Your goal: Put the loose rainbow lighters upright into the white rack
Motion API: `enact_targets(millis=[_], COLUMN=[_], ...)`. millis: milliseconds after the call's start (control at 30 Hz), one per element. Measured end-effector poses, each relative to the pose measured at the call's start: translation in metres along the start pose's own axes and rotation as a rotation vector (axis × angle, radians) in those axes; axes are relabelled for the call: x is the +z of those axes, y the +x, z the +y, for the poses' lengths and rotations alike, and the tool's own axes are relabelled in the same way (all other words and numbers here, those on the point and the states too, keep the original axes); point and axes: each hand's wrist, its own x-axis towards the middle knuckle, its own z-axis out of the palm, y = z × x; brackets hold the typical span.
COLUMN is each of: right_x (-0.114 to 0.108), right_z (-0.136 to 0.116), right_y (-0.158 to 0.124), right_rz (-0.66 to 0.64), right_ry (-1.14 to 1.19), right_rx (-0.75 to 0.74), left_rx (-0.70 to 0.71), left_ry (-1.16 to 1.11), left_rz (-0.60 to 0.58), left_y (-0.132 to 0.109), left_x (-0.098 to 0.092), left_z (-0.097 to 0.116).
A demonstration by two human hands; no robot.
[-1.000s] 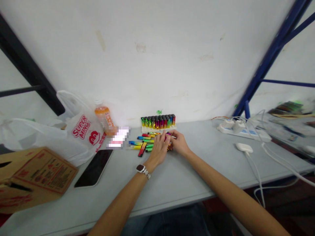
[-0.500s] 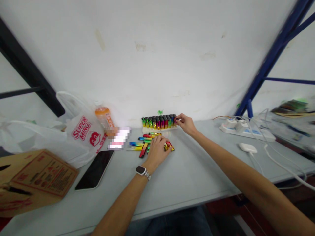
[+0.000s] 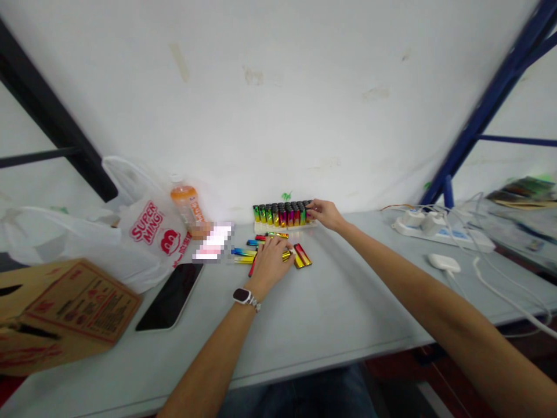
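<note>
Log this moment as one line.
left hand: resting on loose lighters | right hand: at right end of lighter rack | surface: table | phone: lying left

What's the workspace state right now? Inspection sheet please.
Surface: grey table, against a white wall.
Job's things: tray of upright lighters; loose lighters lying in front of it.
Clutter: phone, cardboard box, plastic bag, orange bottle.
Hands: left hand on the loose lighters; right hand at the tray's right end.
Cables: power strip, white leads.
Surroundings: blue rack frame.
</note>
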Motion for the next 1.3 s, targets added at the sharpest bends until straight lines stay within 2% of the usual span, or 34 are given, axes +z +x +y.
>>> enact_targets(millis=[200, 367, 533, 667, 800, 933, 1167, 1300], right_x=[-0.002, 0.001, 0.017, 0.040, 0.058, 0.065, 0.064, 0.062], right_z=[0.000, -0.008, -0.029, -0.052, -0.074, -0.090, -0.102, -0.098], right_y=[-0.007, -0.024, -0.056, -0.081, -0.089, -0.085, -0.068, -0.062], right_rz=[0.070, 0.035, 0.049, 0.043, -0.081, -0.270, -0.488, -0.524], right_ry=[-0.382, -0.542, -0.471, -0.320, -0.296, -0.422, -0.616, -0.621], right_rx=[-0.062, -0.023, 0.018, -0.062, -0.157, -0.234, -0.171, -0.138], left_rx=[-0.015, -0.014, -0.019, -0.010, -0.018, -0.049, -0.085, -0.082], left_ry=[0.001, 0.003, 0.031, 0.040, 0.064, 0.065, 0.027, -0.013], left_rz=[-0.013, -0.017, -0.032, -0.033, -0.034, -0.037, -0.102, -0.083], left_y=[-0.001, -0.002, -0.002, -0.003, -0.004, -0.005, -0.003, -0.002], left_x=[-0.003, -0.006, -0.011, -0.013, -0.015, -0.018, -0.021, -0.019], left_z=[-0.001, -0.003, -0.009, -0.011, -0.015, -0.024, -0.033, -0.037])
